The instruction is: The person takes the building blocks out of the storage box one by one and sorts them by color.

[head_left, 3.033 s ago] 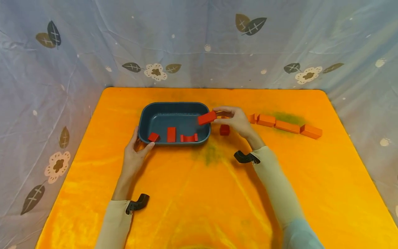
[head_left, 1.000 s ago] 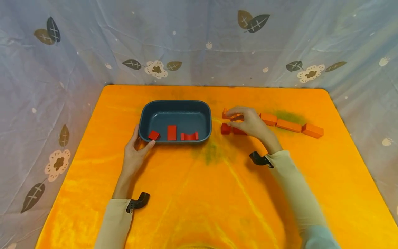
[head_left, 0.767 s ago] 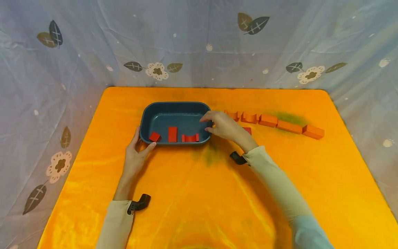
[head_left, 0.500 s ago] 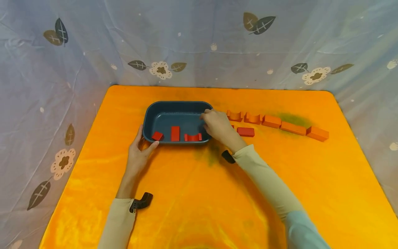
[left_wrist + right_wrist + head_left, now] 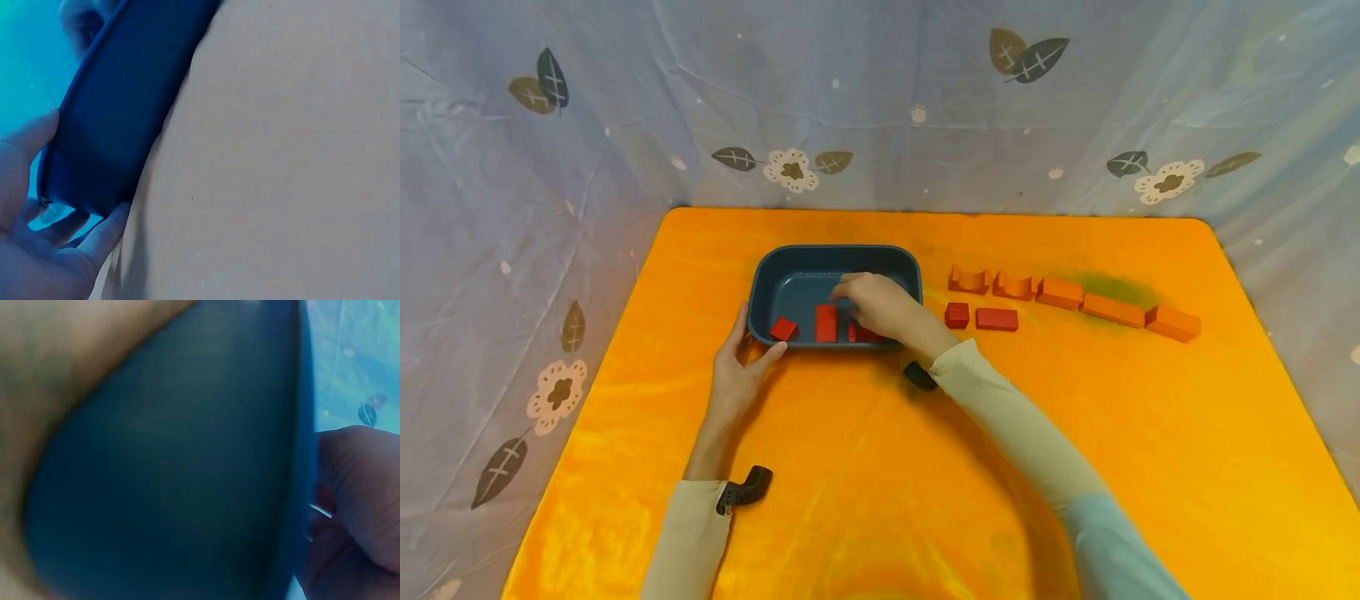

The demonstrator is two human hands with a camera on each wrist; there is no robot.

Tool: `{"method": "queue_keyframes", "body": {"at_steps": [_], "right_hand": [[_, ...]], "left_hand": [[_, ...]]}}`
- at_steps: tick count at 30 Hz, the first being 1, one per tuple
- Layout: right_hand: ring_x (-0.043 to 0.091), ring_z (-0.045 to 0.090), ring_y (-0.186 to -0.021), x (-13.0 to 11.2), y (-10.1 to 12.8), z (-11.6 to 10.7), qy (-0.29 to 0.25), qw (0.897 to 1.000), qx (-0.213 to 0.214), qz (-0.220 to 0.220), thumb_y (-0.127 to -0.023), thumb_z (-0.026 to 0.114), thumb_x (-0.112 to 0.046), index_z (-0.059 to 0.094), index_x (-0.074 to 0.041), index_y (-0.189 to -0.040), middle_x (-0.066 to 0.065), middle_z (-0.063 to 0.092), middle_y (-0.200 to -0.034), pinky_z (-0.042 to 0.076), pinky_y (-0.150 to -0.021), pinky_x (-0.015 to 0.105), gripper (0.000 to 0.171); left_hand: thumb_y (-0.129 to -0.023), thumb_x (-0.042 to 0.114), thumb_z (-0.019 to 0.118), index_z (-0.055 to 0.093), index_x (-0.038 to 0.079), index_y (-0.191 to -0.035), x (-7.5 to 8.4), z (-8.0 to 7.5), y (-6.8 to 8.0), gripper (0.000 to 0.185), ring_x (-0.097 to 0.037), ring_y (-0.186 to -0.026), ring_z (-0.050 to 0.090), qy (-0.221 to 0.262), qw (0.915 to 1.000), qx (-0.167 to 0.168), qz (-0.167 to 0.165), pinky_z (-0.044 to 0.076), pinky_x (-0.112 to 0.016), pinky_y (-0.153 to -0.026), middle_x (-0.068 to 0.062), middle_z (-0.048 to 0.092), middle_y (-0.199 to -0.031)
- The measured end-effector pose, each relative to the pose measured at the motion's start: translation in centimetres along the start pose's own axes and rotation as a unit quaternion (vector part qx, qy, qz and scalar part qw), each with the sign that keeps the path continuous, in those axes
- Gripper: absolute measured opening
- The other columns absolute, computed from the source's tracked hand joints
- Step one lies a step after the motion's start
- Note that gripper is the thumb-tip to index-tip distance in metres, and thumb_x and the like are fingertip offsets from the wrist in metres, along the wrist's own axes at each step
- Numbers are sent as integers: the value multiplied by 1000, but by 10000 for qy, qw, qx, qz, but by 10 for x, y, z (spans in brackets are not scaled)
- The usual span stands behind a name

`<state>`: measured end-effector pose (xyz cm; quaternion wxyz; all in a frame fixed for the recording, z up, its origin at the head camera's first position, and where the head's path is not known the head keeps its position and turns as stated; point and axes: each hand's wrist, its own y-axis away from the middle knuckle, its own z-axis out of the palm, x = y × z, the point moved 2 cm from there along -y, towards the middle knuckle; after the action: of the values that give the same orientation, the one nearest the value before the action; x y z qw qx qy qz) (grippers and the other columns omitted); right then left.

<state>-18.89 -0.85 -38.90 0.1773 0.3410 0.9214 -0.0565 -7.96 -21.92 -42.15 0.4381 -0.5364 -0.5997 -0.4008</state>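
Note:
In the head view, my left hand (image 5: 737,371) grips the near left corner of a dark blue tub (image 5: 763,275), thumb at the near rim and fingers around the outside. The left wrist view shows the same hold on the tub (image 5: 125,106). My right hand (image 5: 883,304) reaches over the right part of the tub, fingers loosely bent and pointing down inside. Nothing shows between those fingers. Inside, along the near wall, lie a red cube (image 5: 783,329), a red rectangular block (image 5: 826,323) and a red arch block (image 5: 862,335), partly covered by the right hand.
Right of the tub, a red cube (image 5: 957,315) and a red rectangular block (image 5: 997,320) lie side by side. Behind them runs a row of orange blocks: two arch blocks (image 5: 970,283), then several straight ones (image 5: 1112,310). A yellow cloth (image 5: 835,467) covers the table.
The red rectangular block went from the tub to the table beside the red cube, released by my right hand, which then moved left back into the tub. My left hand kept its hold.

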Motion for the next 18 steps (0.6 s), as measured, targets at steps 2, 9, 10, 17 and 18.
{"method": "queue_keyframes", "body": {"at_steps": [2,9,10,17,18], "right_hand": [[22,59,-118,-6,-8,6,46,9998,-105,-137,-89,60,11,69,-7,-122,6,63,-128,48,-102,32,39],[22,53,-127,-15,-21,21,29,9986,-377,-366,-90,51,18,68,-8,-125,4,59,-136,43,-108,32,46],[21,54,-126,-14,-21,23,23,9987,-371,-351,-90,51,18,68,-8,-124,4,60,-134,43,-108,32,47],[22,60,-114,2,-19,25,26,9996,-274,71,-89,62,9,69,-9,-123,4,65,-123,48,-102,33,39],[22,60,-112,5,-16,24,-1,9996,-256,143,-88,65,6,68,-9,-123,5,65,-123,49,-101,34,38]], "left_hand": [[-92,11,70,19,8,-156,0,0,0,82,-29,-146,25,-46,10000,12,4,24,-45,-119,-11,18,-161],[-92,10,70,20,7,-156,0,0,0,81,-30,-145,27,33,9999,28,95,24,-46,-119,-11,20,-161],[-92,10,70,20,7,-156,0,0,0,81,-31,-145,27,45,9999,24,122,24,-46,-119,-12,21,-161],[-92,9,69,20,6,-156,-1,1,0,80,-30,-145,27,74,9999,29,124,25,-46,-119,-12,20,-161],[-92,9,69,20,5,-156,-1,2,0,80,-30,-145,28,89,9999,27,114,25,-47,-119,-12,19,-161]]}}
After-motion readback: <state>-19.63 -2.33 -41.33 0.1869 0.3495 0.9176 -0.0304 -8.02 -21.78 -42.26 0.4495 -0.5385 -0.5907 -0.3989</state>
